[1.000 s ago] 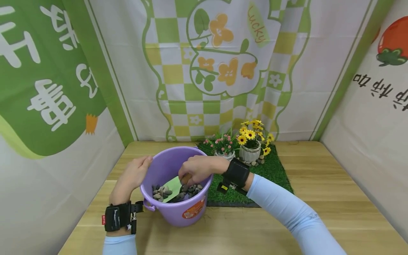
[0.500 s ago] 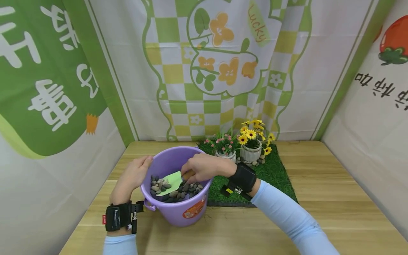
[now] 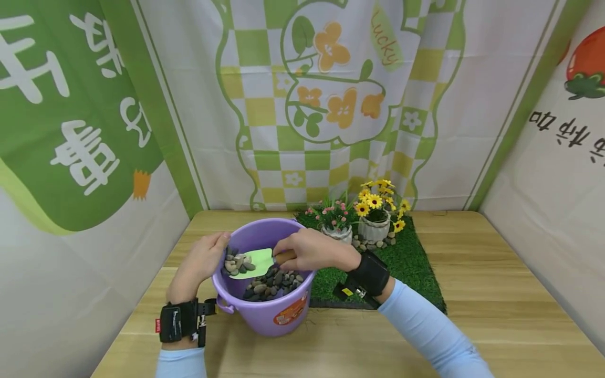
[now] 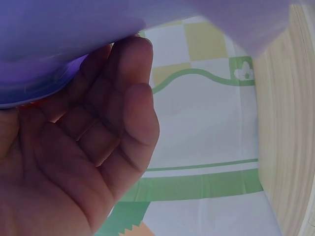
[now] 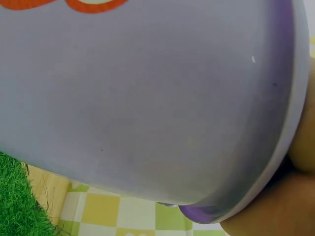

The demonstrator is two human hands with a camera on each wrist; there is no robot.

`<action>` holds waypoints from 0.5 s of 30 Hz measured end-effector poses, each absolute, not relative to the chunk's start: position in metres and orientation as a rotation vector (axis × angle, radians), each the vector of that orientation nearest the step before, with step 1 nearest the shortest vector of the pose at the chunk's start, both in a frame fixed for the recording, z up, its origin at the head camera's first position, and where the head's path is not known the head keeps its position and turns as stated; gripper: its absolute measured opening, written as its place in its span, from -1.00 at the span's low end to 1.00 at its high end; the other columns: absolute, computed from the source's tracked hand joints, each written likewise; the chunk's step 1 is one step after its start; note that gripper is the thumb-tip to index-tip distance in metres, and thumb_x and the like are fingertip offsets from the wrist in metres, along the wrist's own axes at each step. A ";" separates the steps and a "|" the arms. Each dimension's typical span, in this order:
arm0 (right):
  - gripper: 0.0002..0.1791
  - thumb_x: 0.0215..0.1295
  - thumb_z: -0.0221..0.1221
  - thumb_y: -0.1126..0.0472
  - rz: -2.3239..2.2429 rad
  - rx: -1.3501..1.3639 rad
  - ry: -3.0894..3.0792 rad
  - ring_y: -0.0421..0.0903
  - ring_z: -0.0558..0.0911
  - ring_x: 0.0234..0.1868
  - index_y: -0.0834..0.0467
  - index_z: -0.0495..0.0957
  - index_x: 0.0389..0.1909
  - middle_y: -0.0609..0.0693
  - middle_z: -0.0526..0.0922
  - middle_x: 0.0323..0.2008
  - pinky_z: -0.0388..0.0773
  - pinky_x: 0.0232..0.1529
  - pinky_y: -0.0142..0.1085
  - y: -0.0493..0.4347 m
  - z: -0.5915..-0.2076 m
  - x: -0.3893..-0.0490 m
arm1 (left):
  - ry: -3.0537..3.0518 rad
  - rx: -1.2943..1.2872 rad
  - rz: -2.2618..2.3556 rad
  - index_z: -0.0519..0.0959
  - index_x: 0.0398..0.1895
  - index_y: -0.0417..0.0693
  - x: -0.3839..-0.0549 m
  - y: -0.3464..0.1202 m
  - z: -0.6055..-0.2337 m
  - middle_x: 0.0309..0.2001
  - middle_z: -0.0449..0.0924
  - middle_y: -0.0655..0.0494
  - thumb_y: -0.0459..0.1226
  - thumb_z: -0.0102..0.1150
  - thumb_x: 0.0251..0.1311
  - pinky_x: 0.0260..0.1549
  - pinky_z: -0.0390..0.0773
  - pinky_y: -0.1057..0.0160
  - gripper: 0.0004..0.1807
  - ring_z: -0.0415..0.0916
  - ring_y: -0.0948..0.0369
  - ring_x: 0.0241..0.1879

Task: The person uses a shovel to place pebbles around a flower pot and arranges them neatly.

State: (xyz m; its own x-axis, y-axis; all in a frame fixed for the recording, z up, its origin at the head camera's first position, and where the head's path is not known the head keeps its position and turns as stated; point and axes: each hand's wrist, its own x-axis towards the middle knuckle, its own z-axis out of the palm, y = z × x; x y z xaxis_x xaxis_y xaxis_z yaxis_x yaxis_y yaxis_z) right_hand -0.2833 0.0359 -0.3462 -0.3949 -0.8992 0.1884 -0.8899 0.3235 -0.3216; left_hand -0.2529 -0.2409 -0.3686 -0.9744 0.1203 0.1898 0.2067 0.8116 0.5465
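A purple bucket (image 3: 255, 317) stands on the table, with dark and pale pebbles (image 3: 269, 286) in its bottom. My left hand (image 3: 200, 262) grips its left rim; in the left wrist view, curled fingers (image 4: 135, 115) lie against the bucket's wall. Inside the rim, my right hand (image 3: 314, 251) holds a small trowel (image 3: 262, 258) by its wooden handle. Several pebbles (image 3: 238, 264) lie on the light green blade, which is above the pebbles below. The bucket's side (image 5: 147, 98) fills most of the right wrist view and hides the trowel there.
Right of the bucket lies a green artificial grass mat (image 3: 392, 278). On it stand a pot of pink flowers (image 3: 335, 216) and a pot of yellow flowers (image 3: 375, 228), with small stones (image 3: 378, 244) around. Printed cloth (image 3: 293, 157) encloses the wooden table (image 3: 472, 304).
The trowel has risen from among the pebbles, carrying several on its blade, and looks more level. My right hand has shifted slightly right. My left hand keeps its hold on the rim.
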 end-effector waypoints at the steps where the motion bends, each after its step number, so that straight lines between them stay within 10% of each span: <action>1: -0.72 0.26 0.21 0.16 -0.599 -1.709 2.541 -0.42 0.58 -0.32 0.12 0.62 -0.02 -0.17 0.68 -0.29 0.47 -0.21 -0.54 0.036 -0.347 -0.283 | -2.849 -0.259 -0.886 0.51 0.09 -0.29 -0.253 -0.241 -0.369 0.03 0.53 -0.26 -0.04 -0.44 0.53 0.02 0.40 -0.17 -0.41 0.43 -0.17 0.06; 15: -0.72 0.27 0.21 0.15 -0.599 -1.689 2.612 -0.40 0.52 -0.43 0.10 0.62 -0.02 -0.20 0.64 -0.37 0.45 -0.29 -0.53 0.037 -0.350 -0.279 | -2.866 -0.245 -0.925 0.52 0.11 -0.23 -0.253 -0.241 -0.370 0.02 0.55 -0.19 0.06 -0.32 0.48 -0.01 0.44 -0.12 -0.40 0.46 -0.11 0.03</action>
State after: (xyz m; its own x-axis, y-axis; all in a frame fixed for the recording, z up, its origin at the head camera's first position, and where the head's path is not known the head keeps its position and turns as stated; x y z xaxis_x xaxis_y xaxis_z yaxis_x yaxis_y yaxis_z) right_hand -0.2794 0.0372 -0.3499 -0.4311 -0.8743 0.2231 -0.8841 0.3600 -0.2979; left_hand -0.2528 -0.2405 -0.3703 -0.9798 0.1164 0.1626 0.1895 0.8002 0.5690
